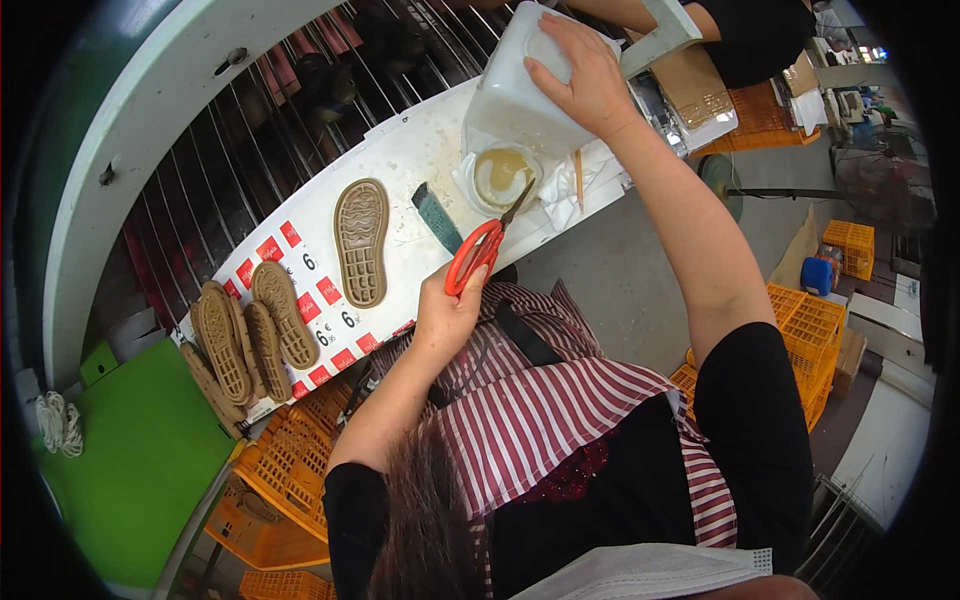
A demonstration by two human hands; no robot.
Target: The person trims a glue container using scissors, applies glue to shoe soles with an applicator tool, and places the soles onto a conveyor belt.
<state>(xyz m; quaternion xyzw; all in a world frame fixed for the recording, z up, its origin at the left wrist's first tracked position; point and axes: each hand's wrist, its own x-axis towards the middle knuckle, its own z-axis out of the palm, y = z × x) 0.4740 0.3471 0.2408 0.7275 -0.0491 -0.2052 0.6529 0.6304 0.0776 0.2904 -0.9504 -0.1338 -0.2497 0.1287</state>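
Observation:
My left hand (447, 318) is closed round the red handles of a pair of scissors (478, 250). Their dark blades point up and right, over the rim of a small round tub (478, 198) that has pale yellowish liquid in it. My right hand (590, 80) lies over a translucent white plastic jug (520, 95), fingers and thumb gripping its upper part. The jug leans beside the tub; its mouth is hard to make out. A brush with green bristles (436, 218) lies left of the tub. Further left, a brown shoe sole (361, 240) rests tread up on the white table.
Several more brown soles (285, 315) stand and lean at the table's left end. A wooden stick (578, 180) and white crumpled paper (600, 178) lie right of the tub. Metal bars (215, 175) run behind the table. Orange crates (805, 335) stand on the floor; another person's arm (640, 12) reaches in behind.

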